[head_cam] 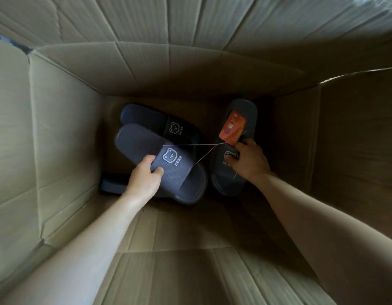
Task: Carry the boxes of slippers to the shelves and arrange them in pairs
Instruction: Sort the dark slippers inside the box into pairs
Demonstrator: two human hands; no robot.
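I look down into a deep cardboard box (pixel 63 133). My left hand (pixel 144 179) grips the strap of a dark blue slipper (pixel 137 146) with a bear logo and the word BEAR. My right hand (pixel 250 159) grips the strap of a second dark slipper (pixel 232 172), which carries an orange tag (pixel 233 128) on its insole. A thin white string (pixel 203 155) joins the two slippers. Another dark slipper (pixel 151 117) with the same logo lies at the box bottom behind the left one. Part of a further slipper (pixel 111 186) shows under my left wrist.
Tall cardboard walls close in on all sides, with open flaps (pixel 190 23) above the far wall. The box floor (pixel 278 128) to the right of the slippers is dark. Both my forearms reach down from the near edge.
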